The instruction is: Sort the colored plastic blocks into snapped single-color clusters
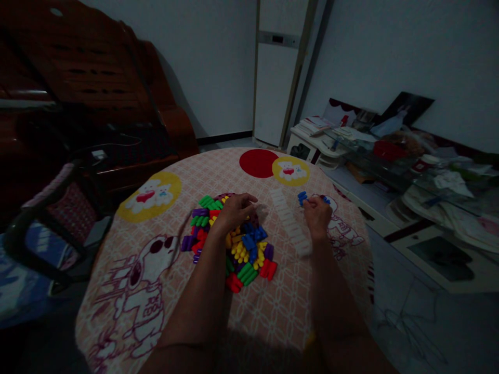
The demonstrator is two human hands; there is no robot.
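A heap of plastic toy building pieces [236, 248] in red, green, yellow, blue and purple lies on the round table. Over its upper part is my left hand [238, 209], palm down, fingers loosely stretched to the right with a gap by the thumb and nothing visible in them. My right hand [318, 212] is farther right, its fingers pinched together at a blue toy piece [302, 198]. Behind those knuckles another blue piece [326, 199] shows in part. Between my hands runs a long whitish segmented strip [289, 222]; its kind is unclear in the dim light.
A patterned cloth [268, 322] covers the table. To the left stand a chair [58, 218] and a wooden bench [97, 83]. On the right is a low cabinet [436, 259] cluttered with papers and bags. A tall white appliance [276, 88] stands by the far wall.
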